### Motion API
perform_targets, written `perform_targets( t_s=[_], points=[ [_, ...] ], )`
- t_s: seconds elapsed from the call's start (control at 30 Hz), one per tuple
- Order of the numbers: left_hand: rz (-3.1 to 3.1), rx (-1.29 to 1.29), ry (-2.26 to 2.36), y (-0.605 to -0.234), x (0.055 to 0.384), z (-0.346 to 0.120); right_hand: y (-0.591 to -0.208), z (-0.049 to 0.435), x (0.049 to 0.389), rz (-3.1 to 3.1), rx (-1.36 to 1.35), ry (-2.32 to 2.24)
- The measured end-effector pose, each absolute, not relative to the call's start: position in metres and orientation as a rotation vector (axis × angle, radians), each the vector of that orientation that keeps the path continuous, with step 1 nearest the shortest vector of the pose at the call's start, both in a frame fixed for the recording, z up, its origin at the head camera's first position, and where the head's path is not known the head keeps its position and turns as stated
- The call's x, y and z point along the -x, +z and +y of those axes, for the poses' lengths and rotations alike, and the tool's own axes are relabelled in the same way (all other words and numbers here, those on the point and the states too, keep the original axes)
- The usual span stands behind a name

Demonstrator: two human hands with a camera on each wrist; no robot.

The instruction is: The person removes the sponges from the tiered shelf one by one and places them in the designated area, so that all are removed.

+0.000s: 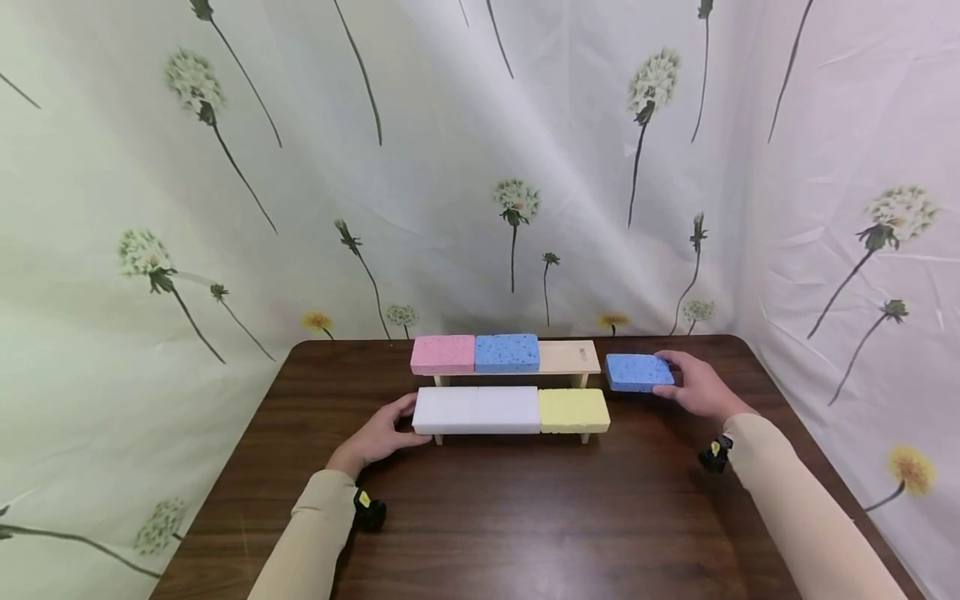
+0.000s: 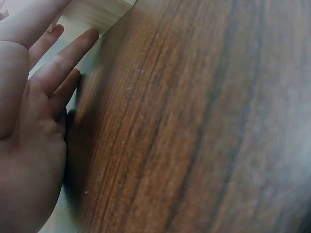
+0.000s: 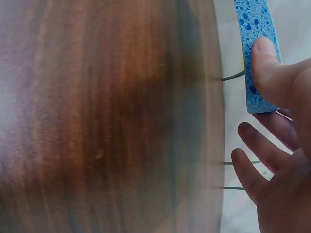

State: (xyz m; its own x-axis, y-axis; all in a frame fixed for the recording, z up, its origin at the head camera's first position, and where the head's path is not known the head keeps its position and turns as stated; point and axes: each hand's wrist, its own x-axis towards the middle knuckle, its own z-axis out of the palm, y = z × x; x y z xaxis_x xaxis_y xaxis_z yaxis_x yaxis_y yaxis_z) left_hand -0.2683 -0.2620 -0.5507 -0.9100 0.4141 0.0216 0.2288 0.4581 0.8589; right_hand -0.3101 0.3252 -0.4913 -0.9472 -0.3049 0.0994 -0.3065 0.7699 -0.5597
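My left hand (image 1: 378, 433) is at the left end of the front wooden stand, its thumb and fingers about the end of a white sponge (image 1: 445, 410); the left wrist view hides the exact contact. Next to that lies another white sponge (image 1: 507, 410), then a yellow sponge (image 1: 573, 411). With thumb and fingertips, my right hand (image 1: 697, 386) holds a blue sponge (image 1: 637, 372) right of the rear stand. In the right wrist view its thumb presses the speckled blue sponge (image 3: 260, 58), while the lower fingers are spread.
Behind the front row, the rear wooden stand (image 1: 567, 357) bears a pink sponge (image 1: 442, 354) and a second blue sponge (image 1: 507, 353), with bare wood on its right. Both stands are on a dark brown table (image 1: 510, 517). A flower-printed curtain (image 1: 450, 208) hangs behind.
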Motion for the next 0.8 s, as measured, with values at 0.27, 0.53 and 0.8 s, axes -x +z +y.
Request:
perform_targets(
  t_s=[0.27, 0.53, 0.8],
  points=[
    [2.511, -0.581, 1.447, -0.551, 0.267, -0.261, -0.508, 0.322, 0.314, -2.991, -0.504, 0.893],
    [2.509, -0.578, 1.448, -0.55, 0.268, -0.262, -0.517, 0.317, 0.316, -3.009, -0.53, 0.829],
    [2.509, -0.57, 1.439, -0.547, 0.267, -0.262, -0.52, 0.314, 0.318, -3.073, -0.47, 0.803]
  ],
)
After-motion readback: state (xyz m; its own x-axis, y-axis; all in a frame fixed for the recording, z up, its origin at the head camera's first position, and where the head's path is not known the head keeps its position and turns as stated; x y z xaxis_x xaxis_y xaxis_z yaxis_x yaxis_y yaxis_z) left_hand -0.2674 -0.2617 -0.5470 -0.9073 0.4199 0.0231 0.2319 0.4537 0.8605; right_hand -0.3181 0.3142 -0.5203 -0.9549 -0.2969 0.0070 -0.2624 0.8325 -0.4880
